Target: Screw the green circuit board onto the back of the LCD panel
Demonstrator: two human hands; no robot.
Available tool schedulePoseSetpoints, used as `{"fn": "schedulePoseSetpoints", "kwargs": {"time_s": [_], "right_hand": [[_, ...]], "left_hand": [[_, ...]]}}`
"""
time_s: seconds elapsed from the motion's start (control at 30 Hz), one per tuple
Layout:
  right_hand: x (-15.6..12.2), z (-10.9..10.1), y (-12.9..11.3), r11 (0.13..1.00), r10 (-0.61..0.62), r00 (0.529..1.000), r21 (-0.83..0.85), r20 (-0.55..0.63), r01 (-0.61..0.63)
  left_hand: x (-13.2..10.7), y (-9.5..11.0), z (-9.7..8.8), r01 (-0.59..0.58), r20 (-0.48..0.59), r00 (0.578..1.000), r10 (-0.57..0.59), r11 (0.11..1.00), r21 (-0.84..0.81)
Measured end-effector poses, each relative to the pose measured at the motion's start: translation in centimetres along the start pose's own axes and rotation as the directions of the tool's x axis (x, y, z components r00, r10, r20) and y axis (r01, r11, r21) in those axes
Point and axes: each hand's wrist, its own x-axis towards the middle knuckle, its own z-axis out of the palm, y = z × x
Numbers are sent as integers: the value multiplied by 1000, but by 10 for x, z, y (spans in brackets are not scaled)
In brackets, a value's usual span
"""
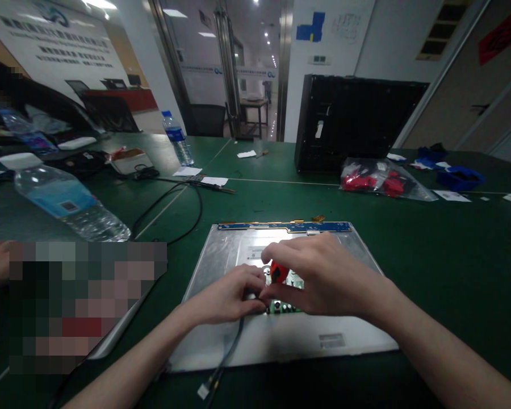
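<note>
"Grip state?"
"Right hand [327,278]: I pinch a red-and-black handle [280,272] between thumb and fingers, above the green circuit board [286,307]. Left hand [230,292]: curled at the board's left edge; whether I clasp anything there, I cannot tell."
"Board position?"
"Mid-surface on the silvery panel [289,341]. Dark cable [237,338] emerges below my left hand."

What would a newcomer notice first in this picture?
Probably the red tool in the right hand, over the green circuit board on the silver panel, with the left hand close by. Farther back on the green table stands a large black casing, with a clear bag of red things in front.
</note>
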Motion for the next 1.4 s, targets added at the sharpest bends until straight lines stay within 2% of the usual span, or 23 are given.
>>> {"fn": "schedulePoseSetpoints", "kwargs": {"time_s": [0.17, 0.37, 0.57, 0.8, 1.0, 1.23, 1.4], "right_hand": [[0, -4, 0, 994, -6, 1000, 107, 23, 3], [1, 1, 2, 1000, 6, 1000, -28, -12, -7], [0, -5, 0, 995, -25, 999, 94, 40, 21], [1, 1, 1, 999, -4, 1000, -38, -5, 4], [0, -5, -1, 992, -50, 997, 123, 56, 42], [2, 2, 1, 999, -26, 1000, -32, -2, 26], [0, -5, 0, 995, -52, 998, 84, 48, 48]], "left_hand": [[-2, -1, 0, 10, 16, 1000, -10, 1000, -15], [-2, -2, 1, -5, 4, 1000, 5, 1000, 5], [-2, 1, -1, -13, -4, 1000, 13, 1000, -4], [-2, 1, -1, 12, -9, 1000, -12, 999, 31], [-1, 1, 1, 18, -2, 1000, -18, 1000, 7], [-1, 0, 3, 14, -23, 1000, -13, 999, 42], [-1, 0, 2, 7, -5, 1000, -6, 1000, 14]]}}
